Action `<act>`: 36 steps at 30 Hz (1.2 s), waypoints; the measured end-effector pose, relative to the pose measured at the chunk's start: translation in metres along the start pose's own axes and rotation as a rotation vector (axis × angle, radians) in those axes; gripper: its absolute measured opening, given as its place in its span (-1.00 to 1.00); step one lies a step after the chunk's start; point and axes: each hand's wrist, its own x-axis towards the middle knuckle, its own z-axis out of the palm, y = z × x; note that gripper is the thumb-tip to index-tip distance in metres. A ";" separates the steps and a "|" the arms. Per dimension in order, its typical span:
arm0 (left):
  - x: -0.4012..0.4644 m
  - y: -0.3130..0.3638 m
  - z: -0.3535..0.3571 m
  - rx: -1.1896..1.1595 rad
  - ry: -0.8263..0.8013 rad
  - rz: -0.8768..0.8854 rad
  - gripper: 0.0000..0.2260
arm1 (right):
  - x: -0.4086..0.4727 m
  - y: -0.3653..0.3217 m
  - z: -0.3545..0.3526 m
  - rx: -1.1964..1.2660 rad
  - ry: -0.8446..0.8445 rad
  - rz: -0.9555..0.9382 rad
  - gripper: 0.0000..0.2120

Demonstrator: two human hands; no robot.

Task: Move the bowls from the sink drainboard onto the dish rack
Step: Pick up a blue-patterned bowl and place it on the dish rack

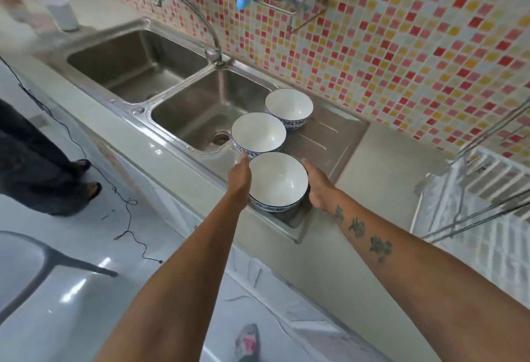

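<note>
The first lift was being set up: the nearest bowl (pixel 277 181) was bracketed by the left hand (pixel 240 176) and right hand (pixel 317 186), each spread flat against a side, though whether it was truly gripped could not be told. All three bowls were seen upright on the steel drainboard (pixel 338 138), the middle bowl (pixel 258 135) and far bowl (pixel 288 108) untouched. A firm two-sided squeeze and a carry to the white dish rack (pixel 487 204) (at the right edge) was judged next. A double sink (pixel 137 57) and mosaic wall tiles (pixel 415 46) were noted.
</note>
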 end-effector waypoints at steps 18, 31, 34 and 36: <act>-0.023 -0.008 0.016 0.074 -0.010 0.033 -0.64 | -0.022 0.019 -0.003 0.060 0.195 -0.042 -0.62; -0.148 0.103 0.063 -0.065 -0.144 0.274 -0.74 | -0.175 -0.105 -0.061 0.091 0.271 -0.383 -0.59; -0.196 0.142 0.075 -0.150 -0.184 0.410 -0.72 | -0.234 -0.143 -0.081 0.119 0.249 -0.558 -0.59; -0.233 0.164 0.083 -0.216 -0.263 0.496 -0.72 | -0.274 -0.163 -0.097 0.166 0.251 -0.664 -0.59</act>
